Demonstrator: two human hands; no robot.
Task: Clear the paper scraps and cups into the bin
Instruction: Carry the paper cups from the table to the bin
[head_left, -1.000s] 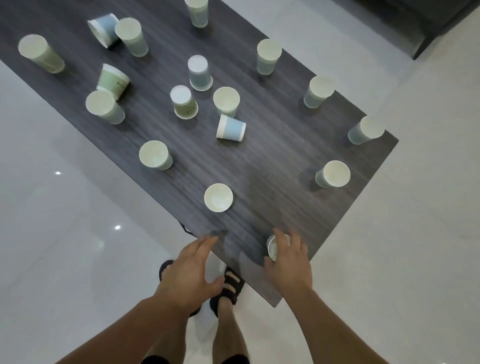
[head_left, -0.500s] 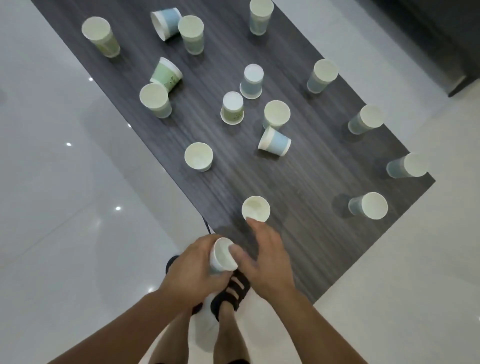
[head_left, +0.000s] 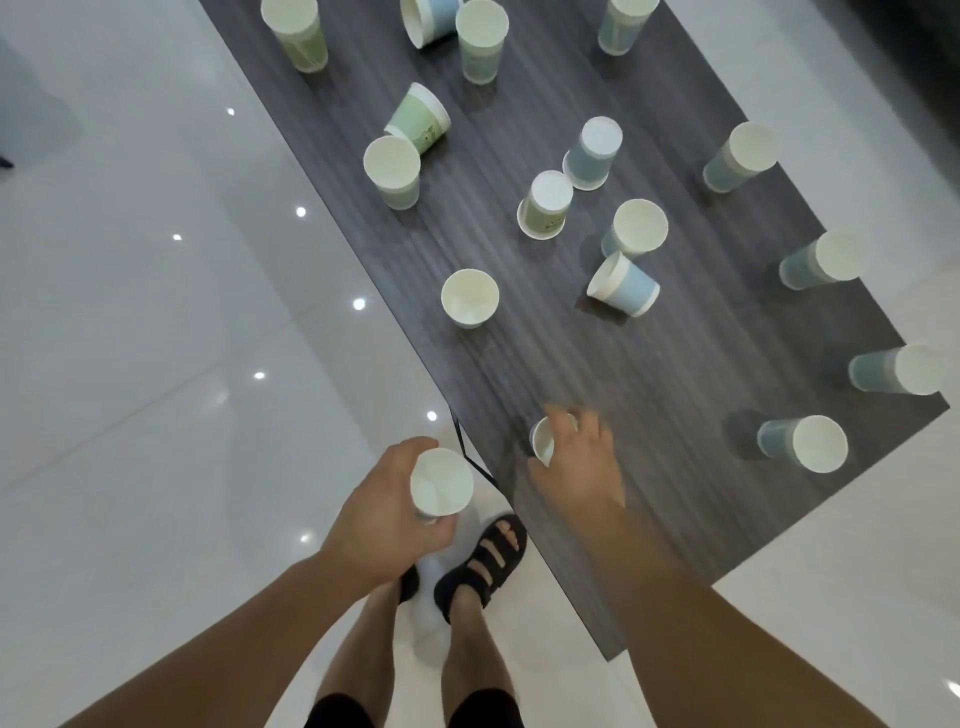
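Observation:
My left hand holds an upright white paper cup off the table's near corner, above the floor. Over the dark wooden table, my right hand curls round a second white cup standing near the left edge. Several more paper cups, pale green and pale blue, are scattered across the table. Most stand upright, like one beyond my right hand. A blue cup and a green cup lie on their sides. No bin or paper scraps are in view.
Glossy white floor tiles surround the table. My feet in black sandals stand at the table's near corner. Upright cups line the table's right edge.
The cup went from my right hand to my left, which now holds it alone. My right hand reached forward onto the table and closed round another cup. The view shifted left.

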